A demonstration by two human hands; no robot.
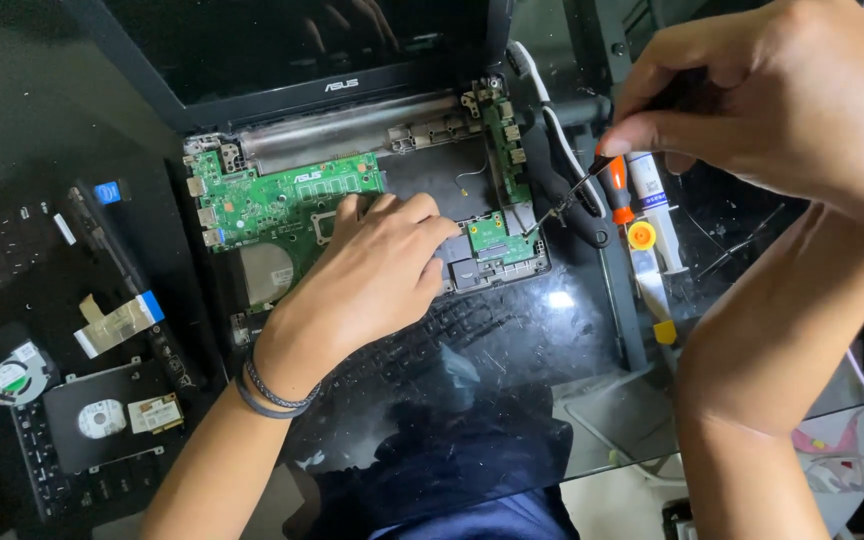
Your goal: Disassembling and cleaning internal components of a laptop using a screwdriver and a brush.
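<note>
An opened black laptop (282, 110) lies on a glass table with its green main circuit board (272, 195) bared. My left hand (377, 265) rests flat inside the chassis, fingers pressing beside a small green board (497, 240) at the lower right corner. My right hand (772, 100) pinches the handle of a thin screwdriver (577, 195) with an orange collar. Its dark tip meets the chassis edge just right of the small board. A narrow green board (507, 145) runs along the right side of the chassis.
At the left lie the removed keyboard panel (22, 250) with a ribbon cable (117, 322), a small fan (12, 378), a hard drive (102, 415) and a small card (155, 412). A white tube (652, 200) and a yellow-capped tool (642, 237) lie at the right.
</note>
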